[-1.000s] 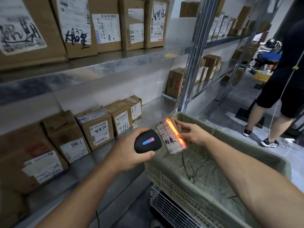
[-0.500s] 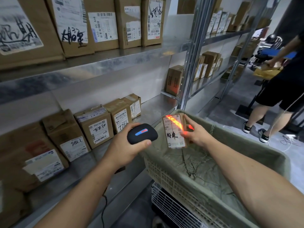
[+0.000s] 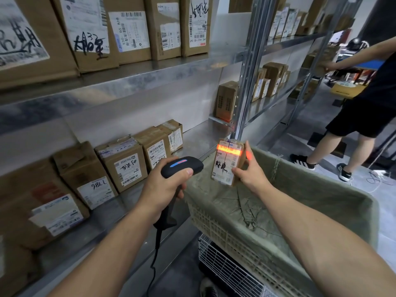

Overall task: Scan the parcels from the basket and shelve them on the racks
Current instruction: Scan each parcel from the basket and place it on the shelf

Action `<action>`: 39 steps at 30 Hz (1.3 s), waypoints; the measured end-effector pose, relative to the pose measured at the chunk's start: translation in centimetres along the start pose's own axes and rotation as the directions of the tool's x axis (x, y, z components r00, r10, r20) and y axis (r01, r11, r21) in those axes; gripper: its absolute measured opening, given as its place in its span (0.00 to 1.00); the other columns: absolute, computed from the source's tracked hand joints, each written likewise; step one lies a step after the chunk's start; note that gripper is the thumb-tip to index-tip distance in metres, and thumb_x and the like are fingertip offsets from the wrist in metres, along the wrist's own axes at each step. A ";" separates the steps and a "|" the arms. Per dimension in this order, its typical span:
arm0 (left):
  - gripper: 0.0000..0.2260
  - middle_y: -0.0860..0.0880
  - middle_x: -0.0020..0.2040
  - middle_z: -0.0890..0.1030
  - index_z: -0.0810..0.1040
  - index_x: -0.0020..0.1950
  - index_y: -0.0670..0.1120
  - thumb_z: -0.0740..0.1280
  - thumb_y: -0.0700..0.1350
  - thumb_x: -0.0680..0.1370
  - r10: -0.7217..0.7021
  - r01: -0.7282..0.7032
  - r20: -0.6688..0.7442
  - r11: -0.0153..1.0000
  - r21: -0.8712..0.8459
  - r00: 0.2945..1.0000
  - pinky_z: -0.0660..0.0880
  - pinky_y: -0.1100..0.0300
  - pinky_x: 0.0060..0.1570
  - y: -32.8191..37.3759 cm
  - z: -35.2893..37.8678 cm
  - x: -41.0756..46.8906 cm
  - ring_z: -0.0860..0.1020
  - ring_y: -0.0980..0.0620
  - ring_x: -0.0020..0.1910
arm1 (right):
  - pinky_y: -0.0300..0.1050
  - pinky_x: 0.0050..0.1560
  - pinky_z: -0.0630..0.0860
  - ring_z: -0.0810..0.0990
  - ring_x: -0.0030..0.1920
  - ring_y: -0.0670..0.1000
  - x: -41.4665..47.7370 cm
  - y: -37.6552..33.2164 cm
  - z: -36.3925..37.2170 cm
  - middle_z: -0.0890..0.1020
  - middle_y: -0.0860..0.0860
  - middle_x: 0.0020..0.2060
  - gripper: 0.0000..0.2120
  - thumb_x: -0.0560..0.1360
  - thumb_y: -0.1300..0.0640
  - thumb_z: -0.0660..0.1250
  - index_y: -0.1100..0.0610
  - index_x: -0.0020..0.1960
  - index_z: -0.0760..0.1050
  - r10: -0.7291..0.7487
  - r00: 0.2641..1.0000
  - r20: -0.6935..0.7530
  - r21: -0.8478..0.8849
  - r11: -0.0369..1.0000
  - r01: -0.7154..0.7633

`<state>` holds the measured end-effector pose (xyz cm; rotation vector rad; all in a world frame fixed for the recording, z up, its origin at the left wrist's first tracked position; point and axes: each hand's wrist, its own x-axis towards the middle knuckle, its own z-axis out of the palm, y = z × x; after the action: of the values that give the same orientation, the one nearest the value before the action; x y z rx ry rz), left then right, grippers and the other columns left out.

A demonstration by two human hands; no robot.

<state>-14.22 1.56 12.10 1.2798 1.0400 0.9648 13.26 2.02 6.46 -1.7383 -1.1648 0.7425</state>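
Turned upright since the earlier frames, the parcel pinched by the right hand stands long axis vertical, label facing the scanner gripped by the left hand alongside, basket beneath, boxes on the rack further left.

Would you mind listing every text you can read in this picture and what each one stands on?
"98LL": handwritten on the label of a lower-shelf box.
"530 05": printed sideways on an upper-shelf box label.
The parcel in the right hand: black handwritten characters that I cannot read; the other fine print is too small.
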 end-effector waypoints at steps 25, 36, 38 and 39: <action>0.18 0.43 0.48 0.83 0.78 0.57 0.58 0.76 0.52 0.68 -0.003 0.008 -0.151 0.999 0.031 0.989 0.79 0.56 0.35 -0.4 -0.2 4.9 0.79 0.49 0.32 | 0.61 0.72 0.70 0.72 0.72 0.50 7.7 2.2 3.4 0.76 0.43 0.66 0.45 0.77 0.62 0.71 0.35 0.80 0.49 -0.002 0.997 0.082 0.131 0.991 -0.009; 0.19 0.47 0.49 0.84 0.78 0.57 0.61 0.77 0.51 0.69 0.024 -0.011 -0.277 0.999 0.049 0.961 0.81 0.49 0.42 0.6 0.1 10.7 0.81 0.47 0.37 | 0.68 0.64 0.75 0.72 0.73 0.57 16.0 1.3 6.0 0.75 0.41 0.63 0.39 0.80 0.67 0.65 0.27 0.72 0.59 -0.037 0.979 0.198 0.356 0.934 -0.037; 0.18 0.47 0.49 0.83 0.77 0.57 0.60 0.78 0.47 0.72 0.035 -0.020 -0.293 0.998 0.055 0.955 0.81 0.51 0.41 0.7 0.2 11.8 0.80 0.47 0.35 | 0.67 0.62 0.77 0.74 0.71 0.58 17.6 1.0 6.3 0.78 0.42 0.62 0.36 0.80 0.69 0.65 0.26 0.65 0.66 -0.030 0.974 0.224 0.387 0.920 -0.061; 0.18 0.47 0.48 0.83 0.77 0.58 0.59 0.78 0.45 0.74 0.041 -0.025 -0.303 0.998 0.059 0.952 0.81 0.53 0.39 0.7 0.3 12.3 0.80 0.48 0.35 | 0.67 0.62 0.78 0.75 0.70 0.57 18.5 1.0 6.6 0.79 0.43 0.62 0.37 0.79 0.69 0.65 0.25 0.65 0.67 -0.032 0.971 0.235 0.399 0.914 -0.067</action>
<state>-10.69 13.41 12.07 1.2191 1.2924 1.1931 15.19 21.20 2.68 -1.3383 -1.0588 1.1413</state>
